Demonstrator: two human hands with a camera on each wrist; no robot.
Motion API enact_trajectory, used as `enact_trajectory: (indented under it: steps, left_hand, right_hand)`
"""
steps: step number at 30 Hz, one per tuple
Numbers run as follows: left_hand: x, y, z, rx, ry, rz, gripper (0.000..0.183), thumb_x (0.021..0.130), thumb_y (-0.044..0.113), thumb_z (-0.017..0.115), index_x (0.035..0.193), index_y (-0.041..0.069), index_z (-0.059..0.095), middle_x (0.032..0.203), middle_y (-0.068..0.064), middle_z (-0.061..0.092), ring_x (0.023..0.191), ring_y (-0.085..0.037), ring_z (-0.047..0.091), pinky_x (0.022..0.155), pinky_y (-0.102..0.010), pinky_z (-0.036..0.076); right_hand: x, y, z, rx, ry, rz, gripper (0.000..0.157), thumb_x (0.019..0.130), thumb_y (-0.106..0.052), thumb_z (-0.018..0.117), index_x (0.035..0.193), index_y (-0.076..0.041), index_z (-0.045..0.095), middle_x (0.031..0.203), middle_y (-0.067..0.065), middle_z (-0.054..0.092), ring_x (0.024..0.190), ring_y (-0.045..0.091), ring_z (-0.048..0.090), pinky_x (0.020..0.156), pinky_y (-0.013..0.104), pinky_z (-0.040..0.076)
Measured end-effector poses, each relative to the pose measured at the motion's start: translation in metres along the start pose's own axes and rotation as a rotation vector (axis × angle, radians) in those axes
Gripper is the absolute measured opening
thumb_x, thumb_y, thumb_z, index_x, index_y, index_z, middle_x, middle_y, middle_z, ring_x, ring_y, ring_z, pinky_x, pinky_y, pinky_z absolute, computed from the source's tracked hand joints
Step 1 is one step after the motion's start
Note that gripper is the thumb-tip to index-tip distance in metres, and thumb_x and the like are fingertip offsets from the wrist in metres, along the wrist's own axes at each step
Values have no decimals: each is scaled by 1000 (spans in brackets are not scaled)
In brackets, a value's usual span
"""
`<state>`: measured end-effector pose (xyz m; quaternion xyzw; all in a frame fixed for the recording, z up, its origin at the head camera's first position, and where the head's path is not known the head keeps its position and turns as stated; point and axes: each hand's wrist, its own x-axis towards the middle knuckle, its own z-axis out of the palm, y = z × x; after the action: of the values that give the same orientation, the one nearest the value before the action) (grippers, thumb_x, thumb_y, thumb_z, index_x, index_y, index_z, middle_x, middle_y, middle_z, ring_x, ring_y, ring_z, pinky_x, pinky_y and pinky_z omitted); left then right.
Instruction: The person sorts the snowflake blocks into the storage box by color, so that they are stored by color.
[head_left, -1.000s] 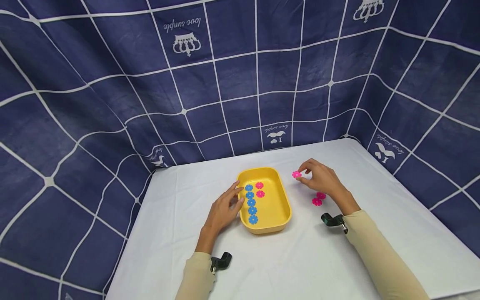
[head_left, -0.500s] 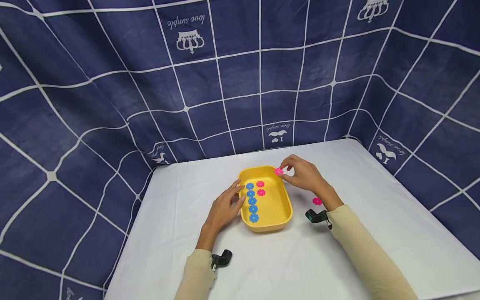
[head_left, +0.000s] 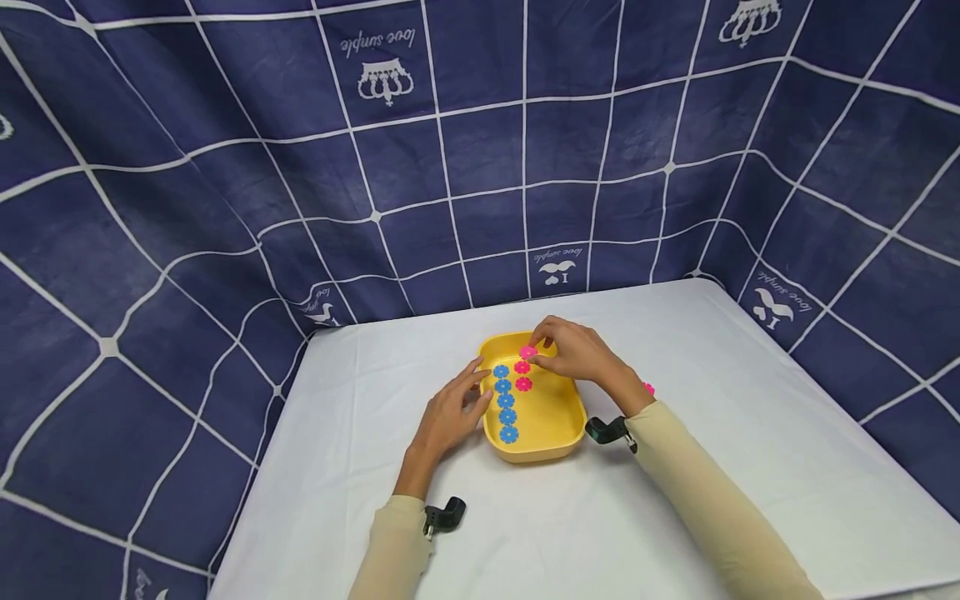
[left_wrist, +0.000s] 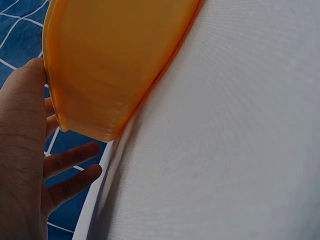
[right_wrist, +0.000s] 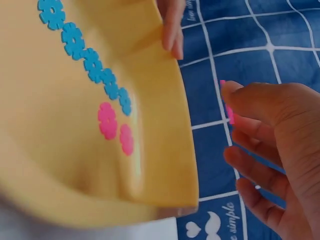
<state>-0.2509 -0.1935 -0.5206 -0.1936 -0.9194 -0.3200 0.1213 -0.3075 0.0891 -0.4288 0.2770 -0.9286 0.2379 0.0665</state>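
Note:
In the head view a yellow tray (head_left: 551, 421) stands on the white table. Blue interlocking snowflake discs (head_left: 506, 401) form a column along its left side. Two pink snowflake discs (head_left: 523, 384) lie beside the column's far end. My right hand (head_left: 581, 352) pinches another pink snowflake disc (head_left: 528, 353) between thumb and index finger, above the tray's far part; the right wrist view shows only the disc's edge (right_wrist: 230, 115). At the left rim my left hand (head_left: 445, 421) rests with loosely extended fingers; the left wrist view shows its thumb (left_wrist: 35, 67) touching the rim.
On the white-covered table (head_left: 675, 500), right of the tray, a pink disc (head_left: 649, 388) shows partly behind my right forearm. Dark blue curtain (head_left: 480, 167) with white lines surrounds the table's back and sides. Each wrist carries a small black camera (head_left: 446, 515).
My right hand has carried the pinched pink disc leftward from the table, across the right rim, to above the tray's pink discs. My left hand has stayed at the left rim.

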Motion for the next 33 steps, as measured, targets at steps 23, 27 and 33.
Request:
enact_trajectory:
  steps: [23, 27, 33]
  left_hand:
    - [2, 1, 0, -24, -15, -3, 51, 108, 49, 60, 153, 24, 63, 170, 20, 39, 116, -12, 70, 104, -46, 58]
    - [2, 0, 0, -30, -10, 2, 50, 108, 46, 62, 152, 23, 63, 169, 20, 39, 114, -12, 70, 102, -45, 59]
    - [1, -1, 0, -30, -8, 7, 50, 108, 46, 61, 152, 23, 63, 170, 20, 39, 115, -11, 69, 100, -45, 59]
  right_hand:
    - [29, -14, 26, -188, -466, -47, 25, 90, -38, 88, 102, -16, 82, 104, -3, 68, 86, 13, 61, 80, 30, 59]
    - [29, -15, 27, -230, -496, -25, 24, 89, -41, 88, 97, -19, 80, 100, -6, 67, 85, 14, 61, 82, 33, 58]
    - [29, -15, 32, -269, -535, 9, 29, 87, -47, 89, 92, -22, 74, 91, -7, 66, 85, 15, 61, 83, 33, 57]
